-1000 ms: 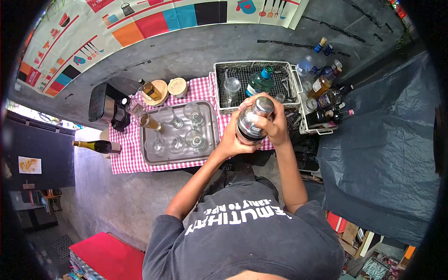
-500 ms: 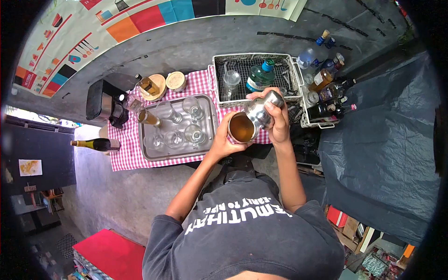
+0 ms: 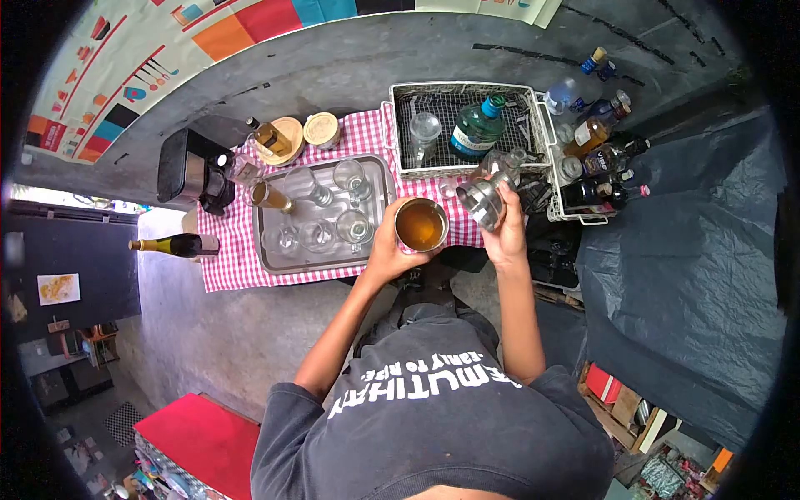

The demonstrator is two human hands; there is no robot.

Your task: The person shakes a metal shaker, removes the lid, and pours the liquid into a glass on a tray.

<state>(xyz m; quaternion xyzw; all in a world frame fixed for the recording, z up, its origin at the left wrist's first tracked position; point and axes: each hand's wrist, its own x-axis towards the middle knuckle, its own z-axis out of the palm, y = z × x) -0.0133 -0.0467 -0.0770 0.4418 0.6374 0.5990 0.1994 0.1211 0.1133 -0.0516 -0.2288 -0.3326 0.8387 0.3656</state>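
Observation:
My left hand (image 3: 385,252) grips a steel shaker tin (image 3: 421,225), upright and open at the top, with brown liquid inside. My right hand (image 3: 506,237) holds the shaker's steel lid (image 3: 487,202) off to the right of the tin, over the edge of the red checked cloth (image 3: 229,267). Just left of the tin lies a metal tray (image 3: 273,265) holding several empty glasses (image 3: 354,227).
A white wire basket (image 3: 398,137) behind holds a green bottle (image 3: 476,133) and a glass. Several liquor bottles (image 3: 596,158) stand in a rack at right. A black machine (image 3: 190,171), wooden coasters and a dark wine bottle (image 3: 171,245) sit at left. Dark tarpaulin covers the right side.
The lid has come off the shaker: my right hand carried it right and away, while my left hand kept the open tin, now showing brown liquid.

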